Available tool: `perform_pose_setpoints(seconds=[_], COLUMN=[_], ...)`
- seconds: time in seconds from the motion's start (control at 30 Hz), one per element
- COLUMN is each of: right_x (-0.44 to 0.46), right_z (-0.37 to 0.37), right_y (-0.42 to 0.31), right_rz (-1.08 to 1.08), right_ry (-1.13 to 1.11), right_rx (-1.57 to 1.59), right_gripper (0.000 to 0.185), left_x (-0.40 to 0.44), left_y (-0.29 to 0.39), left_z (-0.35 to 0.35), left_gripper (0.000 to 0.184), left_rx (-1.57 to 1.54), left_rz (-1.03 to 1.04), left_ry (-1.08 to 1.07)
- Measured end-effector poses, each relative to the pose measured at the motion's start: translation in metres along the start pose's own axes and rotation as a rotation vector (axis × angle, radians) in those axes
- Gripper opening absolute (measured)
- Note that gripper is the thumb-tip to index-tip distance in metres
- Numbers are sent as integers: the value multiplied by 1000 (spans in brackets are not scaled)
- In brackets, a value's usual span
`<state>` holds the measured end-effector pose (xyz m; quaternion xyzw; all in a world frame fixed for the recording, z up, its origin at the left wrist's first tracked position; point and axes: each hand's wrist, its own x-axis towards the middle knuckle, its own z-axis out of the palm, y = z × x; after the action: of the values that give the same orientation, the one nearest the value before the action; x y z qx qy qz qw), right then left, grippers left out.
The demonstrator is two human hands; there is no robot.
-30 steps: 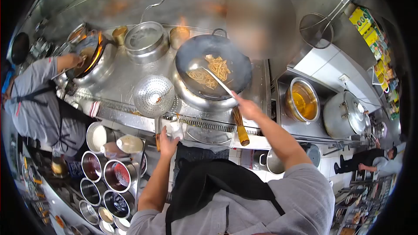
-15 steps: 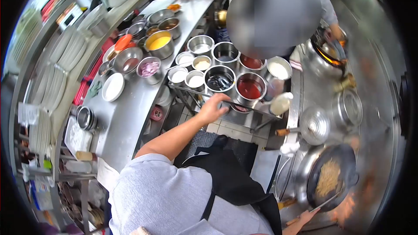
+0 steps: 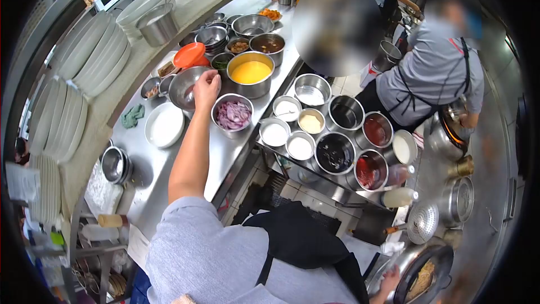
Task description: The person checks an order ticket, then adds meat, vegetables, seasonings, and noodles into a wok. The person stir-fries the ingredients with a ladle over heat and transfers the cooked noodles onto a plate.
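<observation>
My left hand [image 3: 207, 87] is over the right rim of a shallow metal bowl [image 3: 183, 89] on the steel counter, its fingers curled together; what they hold, if anything, is hidden. Just beside it stand a metal pot of chopped red onion [image 3: 234, 115] and a larger pot of yellow liquid [image 3: 251, 72]. My right hand [image 3: 388, 282], low at the right, is blurred and next to the near rim of a wok [image 3: 398, 260]. Pale yellow strips of food [image 3: 423, 279] lie in the wok. Whether the right hand grips something does not show.
Pots of dark and red sauces and white powders crowd a low stand [image 3: 337, 184] ahead. A strainer [image 3: 423, 223] lies by the stove. A co-worker [image 3: 422, 73] stands at another burner. Stacked plates [image 3: 93, 50] fill the left shelf.
My left hand has moved from the sauce stand's edge to the metal bowl on the left counter. The view has turned left. The utensil in my right hand earlier no longer shows clearly.
</observation>
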<state>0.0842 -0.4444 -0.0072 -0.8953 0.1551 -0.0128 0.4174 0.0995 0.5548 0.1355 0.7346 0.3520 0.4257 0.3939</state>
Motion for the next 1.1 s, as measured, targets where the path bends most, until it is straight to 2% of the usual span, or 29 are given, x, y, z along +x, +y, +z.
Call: perform_pose_setpoints(seconds=[0.03, 0.07, 0.13, 0.23, 0.27, 0.33, 0.37, 0.43, 0.53, 0.73, 0.8, 0.83, 0.9, 0.93, 1.0, 1.03, 1.07, 1.1], right_x=[-14, -23, -34, -49, -58, -81, -88, -105, -129, -171, -180, -182, -183, -181, -175, -166, -158, -154], right_z=[39, 83, 141, 177, 178, 171, 171, 165, 159, 165, 167, 169, 178, 178, 187, 186, 185, 186], right_y=[-56, -97, -141, -171, -186, -218, -227, -213, -161, -69, -31, -9, 0, 4, -41, -75, -134, -163], right_rz=[-33, 117, 126, 35, 140, 173, 197, 279, 438, 587, 549, 507, 427, 505, 731, 732, 688, 643], right_ry=[-159, -269, -450, -580, -571, -543, -520, -492, -500, -511, -526, -541, -549, -509, -376, -372, -413, -453], right_rx=[-260, -44, -73, -117, -167, -254, -334, -346, -295, -207, -182, -168, -122, -50, 166, 169, 67, -34], right_gripper=[45, 42, 42, 42, 41, 40, 40, 41, 41, 42, 43, 43, 43, 45, 48, 48, 49, 49], left_x=[33, 53, 105, 162, 177, 206, 219, 241, 243, 243, 232, 228, 238, 242, 249, 251, 249, 246], left_y=[-27, -29, -61, -100, -115, -145, -172, -226, -252, -257, -195, -172, -176, -177, -184, -184, -177, -170], left_z=[3, 9, 27, 54, 61, 75, 87, 110, 131, 124, 116, 111, 107, 105, 99, 98, 97, 93], left_gripper=[25, 25, 24, 25, 25, 24, 24, 27, 28, 30, 33, 37, 36, 35, 30, 25, 25, 24], left_rx=[0, 54, 283, 555, 554, 836, 826, 1082, 1169, 1002, 1037, 1068, 1067, 1063, 1040, 1019, 1017, 1034], left_rz=[-5, 3, 154, 200, 196, 176, 182, 59, 7, 80, -30, -153, -94, -34, -8, 14, 20, 80], left_ry=[-31, -16, -52, -299, -314, -608, -621, -756, -819, -701, -757, -801, -803, -805, -749, -694, -696, -686])
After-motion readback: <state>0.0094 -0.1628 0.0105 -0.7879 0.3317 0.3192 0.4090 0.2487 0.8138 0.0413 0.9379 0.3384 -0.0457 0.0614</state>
